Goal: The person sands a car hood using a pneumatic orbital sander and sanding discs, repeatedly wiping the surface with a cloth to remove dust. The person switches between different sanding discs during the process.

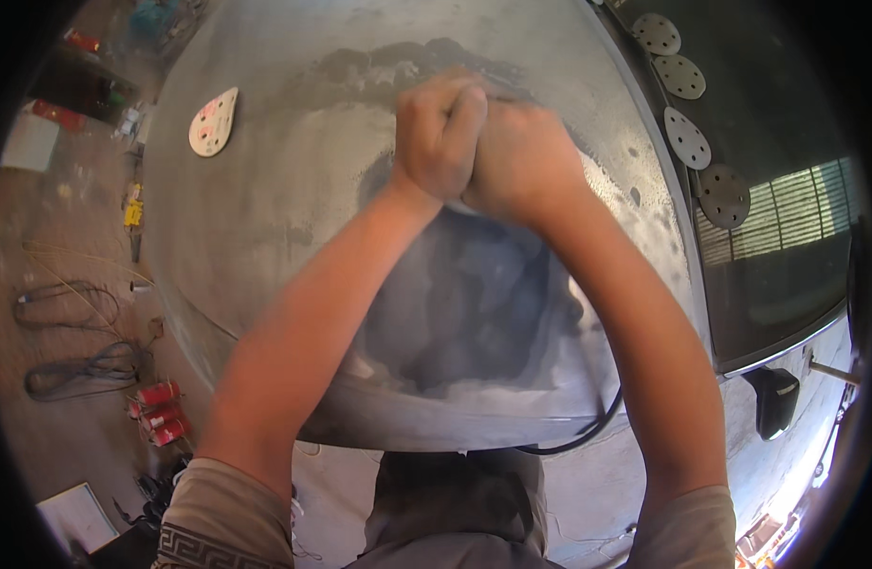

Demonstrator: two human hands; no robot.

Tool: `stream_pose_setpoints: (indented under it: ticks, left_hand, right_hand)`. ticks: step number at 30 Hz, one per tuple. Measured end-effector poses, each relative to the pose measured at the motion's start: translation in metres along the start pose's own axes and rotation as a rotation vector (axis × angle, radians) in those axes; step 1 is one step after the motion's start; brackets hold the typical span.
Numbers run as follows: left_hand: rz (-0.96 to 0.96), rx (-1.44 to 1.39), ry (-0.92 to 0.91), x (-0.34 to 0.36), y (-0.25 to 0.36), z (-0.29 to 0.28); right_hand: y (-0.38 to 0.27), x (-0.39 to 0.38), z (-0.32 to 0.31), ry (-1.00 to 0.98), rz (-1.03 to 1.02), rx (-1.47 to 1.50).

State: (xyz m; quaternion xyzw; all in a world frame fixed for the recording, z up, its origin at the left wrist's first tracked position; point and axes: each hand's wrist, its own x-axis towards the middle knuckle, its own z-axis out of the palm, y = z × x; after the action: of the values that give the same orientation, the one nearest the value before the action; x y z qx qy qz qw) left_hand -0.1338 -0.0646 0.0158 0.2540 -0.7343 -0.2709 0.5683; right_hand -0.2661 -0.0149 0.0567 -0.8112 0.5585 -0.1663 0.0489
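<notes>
Both my hands are close together over the far middle of a car hood, with its paint sanded to dull grey. My left hand is closed, its fingers curled and thumb folded over. Pressed against it, my right hand is closed too, knuckles up. Whatever they grip is hidden beneath them; only a thin pale edge shows below. A black cord curves from beside my right forearm over the hood's near edge. Nearer me lies a dark, smooth grey patch. A darker smeared band runs beyond my hands.
One bent, perforated sanding disc lies on the hood's left. Several more sanding discs rest along the windshield at right. A black side mirror sticks out. On the left floor are coiled cables and red cans.
</notes>
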Motion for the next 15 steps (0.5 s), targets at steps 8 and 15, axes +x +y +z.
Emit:
stream_pose_setpoints:
  ticks: [8, 15]
  left_hand:
    - [-0.103, 0.054, -0.052, -0.125, 0.106, -0.025]
    - [0.008, 0.036, 0.025, -0.026, 0.007, -0.015]
  right_hand:
    - [-0.079, -0.132, 0.007, -0.244, 0.013, 0.172]
    - [-0.026, -0.026, 0.014, 0.023, -0.053, -0.201]
